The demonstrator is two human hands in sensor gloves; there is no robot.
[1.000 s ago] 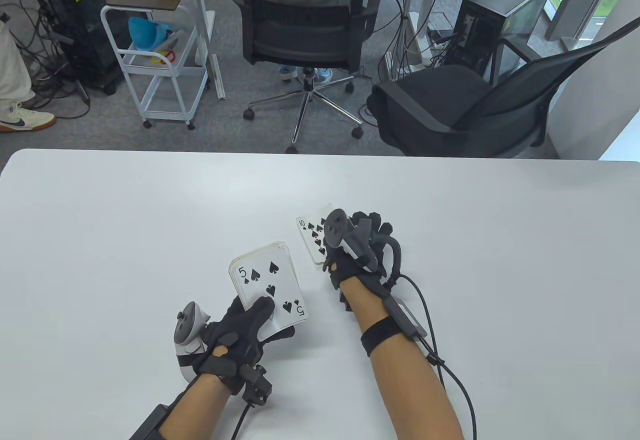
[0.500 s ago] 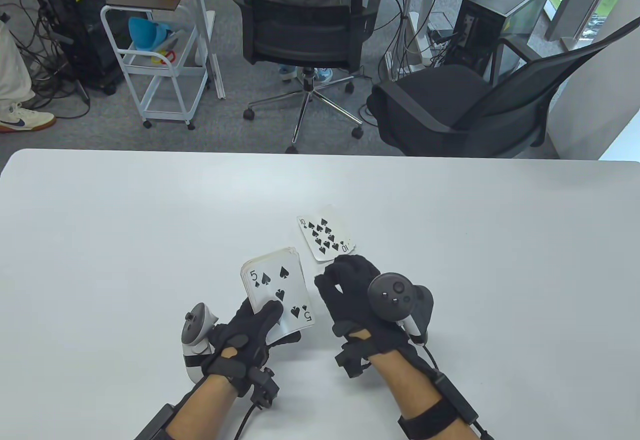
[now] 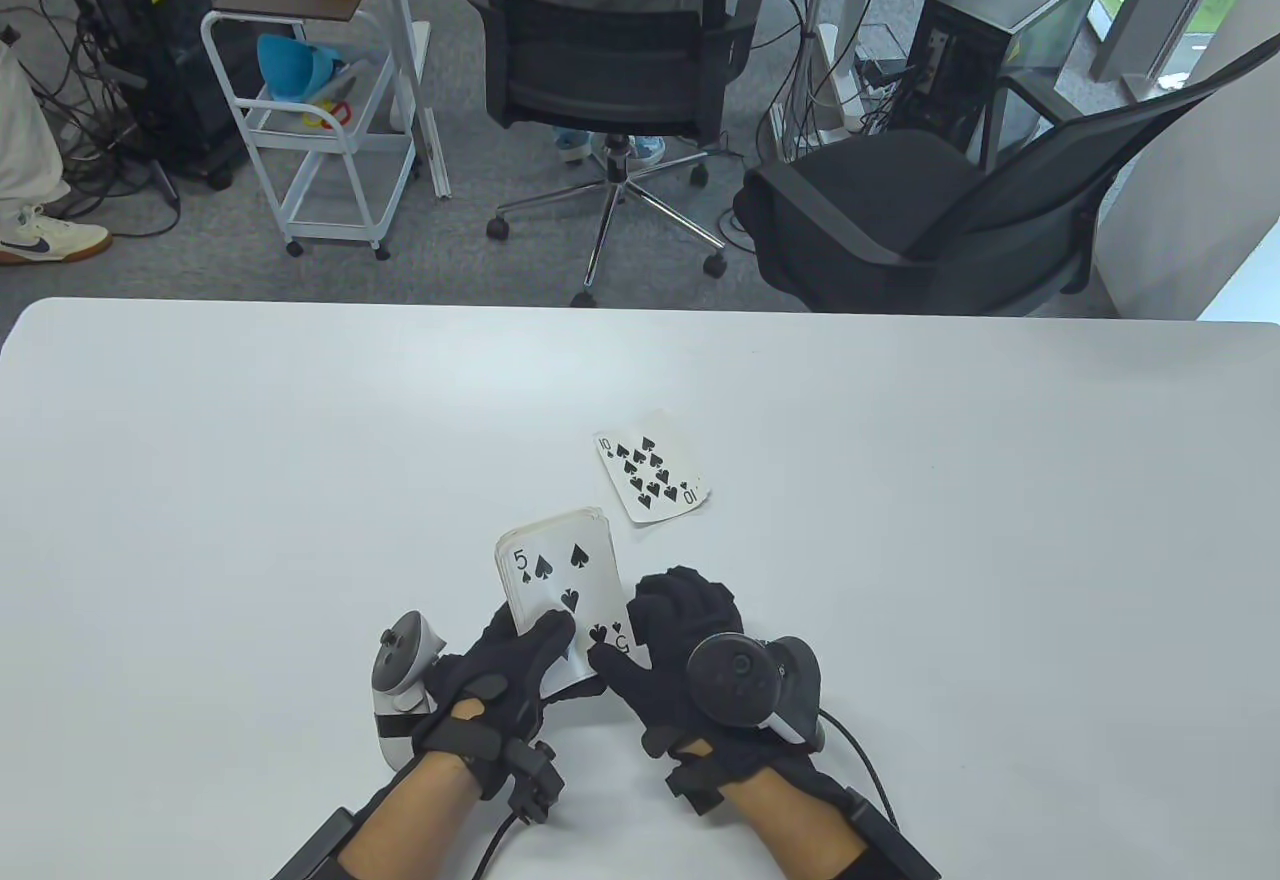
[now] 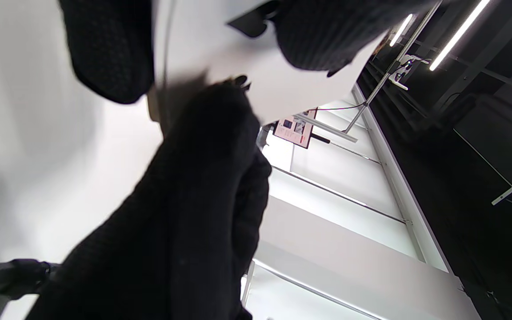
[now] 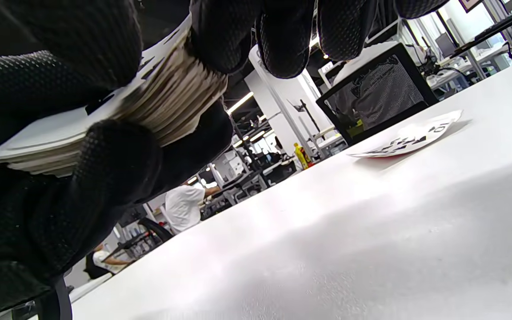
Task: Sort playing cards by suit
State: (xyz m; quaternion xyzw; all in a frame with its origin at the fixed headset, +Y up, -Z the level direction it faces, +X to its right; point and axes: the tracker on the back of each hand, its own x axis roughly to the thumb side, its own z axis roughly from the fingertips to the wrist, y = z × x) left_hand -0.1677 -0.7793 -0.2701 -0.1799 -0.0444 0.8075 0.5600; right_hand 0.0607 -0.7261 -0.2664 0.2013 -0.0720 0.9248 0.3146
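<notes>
the right hand (image 3: 690, 655) has come back from the ten of spades (image 3: 652, 478), left face up on the table (image 3: 300, 440) just beyond, and now pinches the deck's (image 3: 565, 592) right edge. the left hand (image 3: 500, 665) grips the deck, five of spades on top, likely next to go.

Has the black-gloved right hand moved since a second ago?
Yes. The black-gloved right hand pulled back from the ten of spades card to the held deck.
</notes>
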